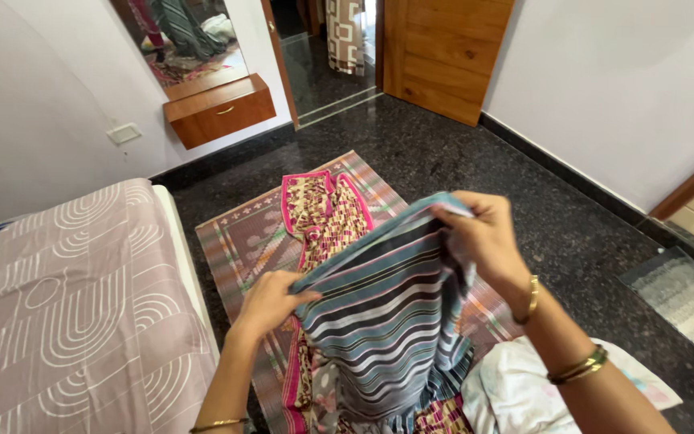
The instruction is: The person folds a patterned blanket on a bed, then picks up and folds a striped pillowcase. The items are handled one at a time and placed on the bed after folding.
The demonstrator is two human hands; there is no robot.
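I hold up a striped cloth (pixel 387 313) in blue, grey, black and white bands by its upper edge. My left hand (pixel 271 301) grips the lower left end of that edge. My right hand (pixel 483 237) pinches the higher right end, so the edge slopes upward to the right. The cloth hangs down in front of me over a pink-bordered patterned garment (pixel 327 213) that lies on a woven floor mat (pixel 242 241). Bangles show on both wrists.
A bed (pixel 66 305) with a mauve patterned cover stands at my left. A white cloth (pixel 516 390) lies at the lower right. Dark granite floor (pixel 475 161), a wall-mounted wooden drawer (pixel 218 108) under a mirror, a wooden door (pixel 443 52) and a grey doormat (pixel 684 297) surround me.
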